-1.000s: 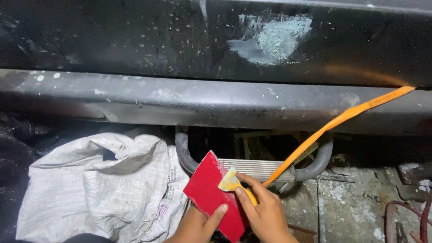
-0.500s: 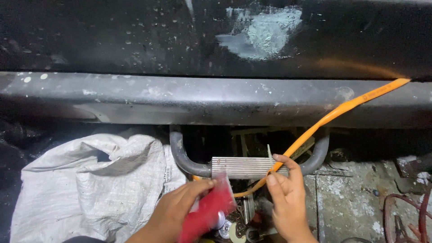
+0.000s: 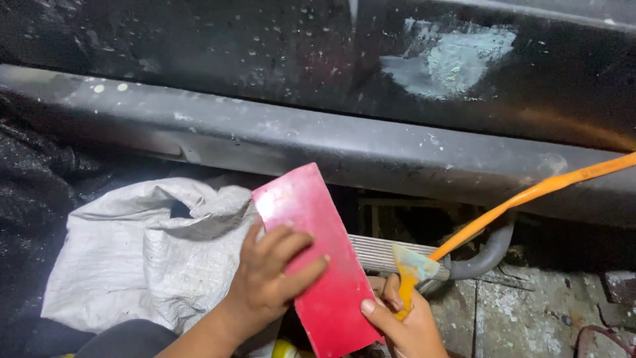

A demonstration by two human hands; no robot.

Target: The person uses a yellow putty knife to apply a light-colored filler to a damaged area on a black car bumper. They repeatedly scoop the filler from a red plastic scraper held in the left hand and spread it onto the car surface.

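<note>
Low at six o'clock, the left hand (image 3: 268, 282) presses its fingers closed on a flat red rectangular plastic board (image 3: 317, 258) (tilted), while the right hand (image 3: 404, 321) at five o'clock clamps a yellow-handled putty scraper (image 3: 412, 272).

We see our left hand (image 3: 268, 282) spread flat on a red board (image 3: 318, 258), tilted over a white woven sack (image 3: 142, 255). Our right hand (image 3: 404, 325) pinches a small putty-smeared yellow scraper (image 3: 412, 272) beside the board's lower edge. Above runs a dark car sill (image 3: 331, 142), a pale filler patch (image 3: 454, 59) on the panel, an orange strap (image 3: 530, 195) crossing right.
</note>
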